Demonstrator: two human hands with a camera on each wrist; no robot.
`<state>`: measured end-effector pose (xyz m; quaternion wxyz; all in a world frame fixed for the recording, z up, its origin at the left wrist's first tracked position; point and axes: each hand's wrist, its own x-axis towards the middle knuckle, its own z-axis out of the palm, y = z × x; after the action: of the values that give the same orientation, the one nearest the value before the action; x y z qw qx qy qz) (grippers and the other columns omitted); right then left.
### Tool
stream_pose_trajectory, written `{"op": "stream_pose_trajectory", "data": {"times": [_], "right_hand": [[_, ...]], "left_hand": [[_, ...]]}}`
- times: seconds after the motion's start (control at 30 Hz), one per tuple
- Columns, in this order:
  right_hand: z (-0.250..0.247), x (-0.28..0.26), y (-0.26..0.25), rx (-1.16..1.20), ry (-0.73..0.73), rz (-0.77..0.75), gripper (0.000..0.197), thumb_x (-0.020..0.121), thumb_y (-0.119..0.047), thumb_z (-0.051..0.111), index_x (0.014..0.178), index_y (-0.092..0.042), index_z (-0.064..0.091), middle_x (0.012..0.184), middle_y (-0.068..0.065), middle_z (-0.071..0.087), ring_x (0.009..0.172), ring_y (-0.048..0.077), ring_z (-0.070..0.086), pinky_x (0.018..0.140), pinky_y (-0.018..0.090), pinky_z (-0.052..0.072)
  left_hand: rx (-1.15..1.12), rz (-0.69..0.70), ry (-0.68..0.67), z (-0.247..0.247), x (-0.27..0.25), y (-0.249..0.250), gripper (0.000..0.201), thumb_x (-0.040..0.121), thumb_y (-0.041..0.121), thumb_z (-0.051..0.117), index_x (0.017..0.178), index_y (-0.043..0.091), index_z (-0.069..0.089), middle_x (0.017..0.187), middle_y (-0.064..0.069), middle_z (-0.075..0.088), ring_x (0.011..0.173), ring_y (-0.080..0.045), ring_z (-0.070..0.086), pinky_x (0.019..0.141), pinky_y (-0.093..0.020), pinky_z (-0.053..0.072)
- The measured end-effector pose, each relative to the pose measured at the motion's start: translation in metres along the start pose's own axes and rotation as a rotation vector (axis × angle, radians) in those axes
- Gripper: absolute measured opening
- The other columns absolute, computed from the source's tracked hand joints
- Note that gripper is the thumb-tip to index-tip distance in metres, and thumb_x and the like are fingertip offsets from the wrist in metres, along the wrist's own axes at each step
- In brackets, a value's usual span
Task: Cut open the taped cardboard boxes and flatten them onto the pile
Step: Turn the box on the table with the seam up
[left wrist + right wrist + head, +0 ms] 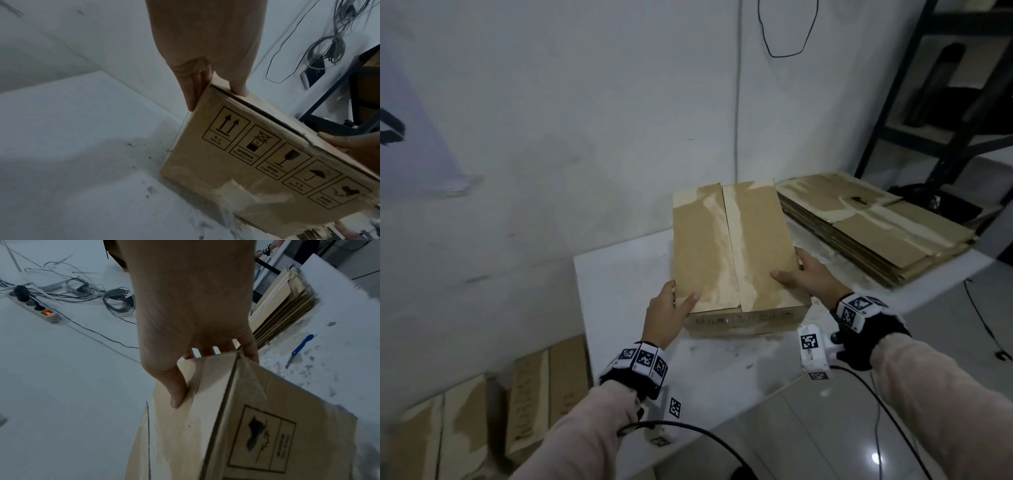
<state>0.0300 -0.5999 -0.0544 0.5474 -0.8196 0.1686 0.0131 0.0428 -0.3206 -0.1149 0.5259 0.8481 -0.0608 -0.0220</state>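
The box (736, 250) sits in the middle of the white table (619, 274), with the pile (876, 226) of flat boxes just beside it at 2 o'clock. The left hand (667, 315) holds the near corner at 7 o'clock, thumb on top and fingers down the side. The right hand (804, 274) holds the edge at 4 o'clock the same way. I think the box is light and likely empty. Its walls look stiff, but the top flaps can bend, and the shiny tape may be slippery. So the corners and edges are the best places to hold. A blue knife (300, 350) lies on the table at 3 o'clock from the box, near the pile.
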Motion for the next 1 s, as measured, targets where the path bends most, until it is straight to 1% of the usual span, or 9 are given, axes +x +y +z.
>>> {"op": "stream_pose_trajectory", "data": {"times": [0.13, 0.2, 0.27, 0.37, 0.53, 0.7, 0.87, 0.93, 1.0], "right_hand": [[-0.029, 0.061, 0.005, -0.034, -0.017, -0.011, 0.058, 0.080, -0.020, 0.075, 0.131, -0.023, 0.048, 0.117, 0.002, 0.061, 0.105, 0.022, 0.058, 0.096, 0.040, 0.048], [-0.043, 0.091, 0.001, -0.065, -0.027, -0.011, 0.054, 0.081, -0.021, 0.074, 0.130, -0.022, 0.049, 0.116, 0.000, 0.060, 0.105, 0.021, 0.057, 0.098, 0.038, 0.046], [-0.056, 0.119, -0.006, -0.118, -0.032, -0.024, 0.051, 0.083, -0.022, 0.073, 0.128, -0.021, 0.050, 0.114, -0.001, 0.060, 0.102, 0.018, 0.056, 0.094, 0.032, 0.045], [-0.070, 0.153, -0.013, -0.188, -0.024, -0.045, 0.053, 0.083, -0.026, 0.073, 0.130, -0.020, 0.050, 0.112, -0.001, 0.060, 0.099, 0.017, 0.055, 0.090, 0.030, 0.044], [-0.091, 0.187, -0.020, -0.205, 0.027, -0.114, 0.061, 0.080, -0.027, 0.074, 0.135, -0.023, 0.049, 0.119, 0.000, 0.063, 0.103, 0.019, 0.060, 0.089, 0.035, 0.050], [-0.098, 0.213, -0.046, -0.304, 0.009, -0.275, 0.050, 0.077, -0.024, 0.072, 0.126, -0.026, 0.060, 0.120, -0.003, 0.064, 0.106, 0.015, 0.060, 0.096, 0.041, 0.049], [-0.083, 0.215, -0.068, -0.133, -0.118, -0.413, 0.032, 0.094, -0.028, 0.057, 0.126, -0.026, 0.059, 0.110, -0.002, 0.068, 0.103, 0.011, 0.062, 0.087, 0.022, 0.048], [-0.075, 0.219, -0.070, -0.165, -0.207, -0.403, 0.041, 0.093, -0.032, 0.059, 0.132, -0.025, 0.050, 0.115, 0.001, 0.064, 0.109, 0.016, 0.058, 0.083, 0.019, 0.046], [-0.068, 0.229, -0.066, -0.298, -0.247, -0.354, 0.074, 0.075, -0.058, 0.068, 0.138, -0.029, 0.041, 0.130, 0.000, 0.056, 0.117, 0.019, 0.053, 0.096, 0.033, 0.045]], "left_hand": [[-0.030, -0.025, 0.006, 0.044, 0.043, 0.004, 0.054, 0.082, 0.059, 0.062, 0.117, 0.019, 0.053, 0.092, -0.008, 0.069, 0.086, -0.030, 0.067, 0.079, -0.049, 0.055], [-0.042, -0.052, 0.030, 0.062, 0.065, 0.012, 0.051, 0.083, 0.054, 0.063, 0.118, 0.018, 0.054, 0.088, 0.001, 0.068, 0.087, -0.027, 0.067, 0.079, -0.046, 0.055], [-0.059, -0.078, 0.038, 0.077, 0.086, 0.020, 0.041, 0.084, 0.051, 0.063, 0.112, 0.022, 0.054, 0.085, 0.010, 0.064, 0.087, -0.023, 0.067, 0.079, -0.044, 0.055], [-0.080, -0.085, 0.027, 0.092, 0.115, 0.032, 0.037, 0.086, 0.049, 0.062, 0.111, 0.022, 0.054, 0.092, 0.009, 0.064, 0.090, -0.019, 0.065, 0.081, -0.040, 0.055], [-0.071, -0.079, -0.112, 0.110, 0.144, 0.041, 0.041, 0.092, 0.044, 0.054, 0.124, 0.018, 0.050, 0.110, 0.002, 0.063, 0.096, -0.013, 0.061, 0.075, -0.017, 0.050], [0.241, -0.134, -0.260, 0.113, 0.170, 0.038, 0.054, 0.097, 0.047, 0.039, 0.132, 0.005, 0.040, 0.118, -0.015, 0.062, 0.100, -0.028, 0.061, 0.087, -0.036, 0.048], [0.501, -0.160, -0.354, 0.082, 0.177, 0.038, 0.078, 0.096, 0.041, 0.049, 0.152, 0.013, 0.002, 0.142, -0.020, 0.044, 0.124, -0.031, 0.050, 0.086, -0.029, 0.040], [0.492, -0.117, -0.330, 0.068, 0.179, 0.040, 0.073, 0.098, 0.031, 0.049, 0.153, 0.020, 0.003, 0.151, -0.014, 0.033, 0.132, -0.028, 0.043, 0.098, -0.030, 0.039], [0.406, -0.102, -0.230, 0.059, 0.182, 0.043, 0.054, 0.101, 0.025, 0.041, 0.150, 0.018, 0.020, 0.151, -0.011, 0.035, 0.132, -0.024, 0.043, 0.104, -0.031, 0.037]]}}
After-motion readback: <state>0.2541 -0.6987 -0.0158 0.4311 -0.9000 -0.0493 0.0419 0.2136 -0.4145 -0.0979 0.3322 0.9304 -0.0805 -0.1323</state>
